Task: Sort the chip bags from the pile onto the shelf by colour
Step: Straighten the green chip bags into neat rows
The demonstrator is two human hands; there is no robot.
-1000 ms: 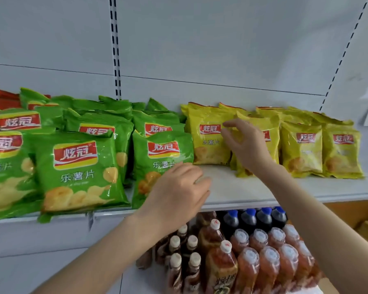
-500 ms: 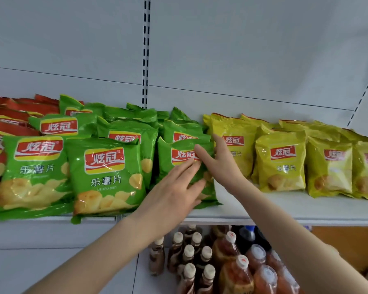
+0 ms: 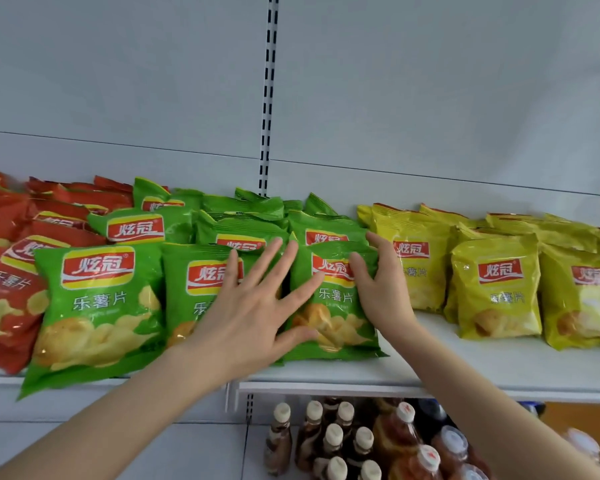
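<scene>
Shelf (image 3: 465, 365) carrying bags in colour blocks: red bags (image 3: 11, 289) at 9 o'clock, green bags (image 3: 243, 237) in centre, yellow bags (image 3: 496, 289) at 3 o'clock. Left hand (image 3: 253, 313) lying flat, fingers straight and spread, pressing across gap between two front-row bags, likely steadying row. Right hand (image 3: 381, 292) gripping right edge of front green bag (image 3: 336, 327), thumb on face, fingers behind, probably squaring it into green block. That bag sitting between hands, touching both: at 3 o'clock from left hand, 9 o'clock from right hand.
</scene>
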